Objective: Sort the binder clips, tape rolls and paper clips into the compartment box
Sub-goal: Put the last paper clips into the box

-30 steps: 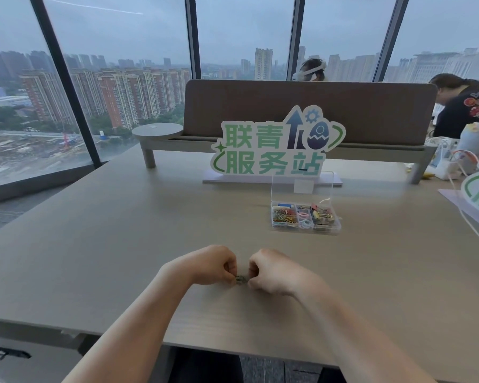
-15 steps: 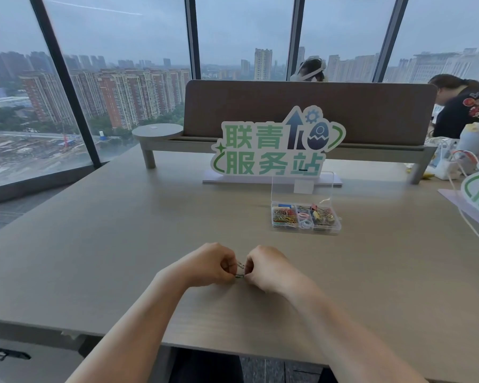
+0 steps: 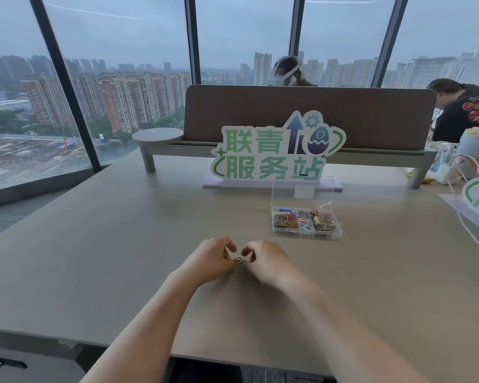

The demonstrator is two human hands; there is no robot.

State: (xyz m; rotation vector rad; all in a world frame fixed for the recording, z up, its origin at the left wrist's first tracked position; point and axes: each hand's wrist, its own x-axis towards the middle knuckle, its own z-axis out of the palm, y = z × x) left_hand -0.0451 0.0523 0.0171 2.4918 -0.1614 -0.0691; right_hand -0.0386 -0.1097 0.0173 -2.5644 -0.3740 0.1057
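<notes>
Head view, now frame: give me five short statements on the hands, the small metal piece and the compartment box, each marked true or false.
1. Both hands, left hand and right hand, pinch one small metal clip between them. True.
2. The compartment box has its clear lid shut. False: the lid stands open, raised at the back.
3. The box lies beyond the hands and to their right on the table. True.
4. The box is empty. False: its compartments hold coloured clips and small rings.
5. The green and white sign stands between the hands and the box. False: it stands behind the box.
</notes>
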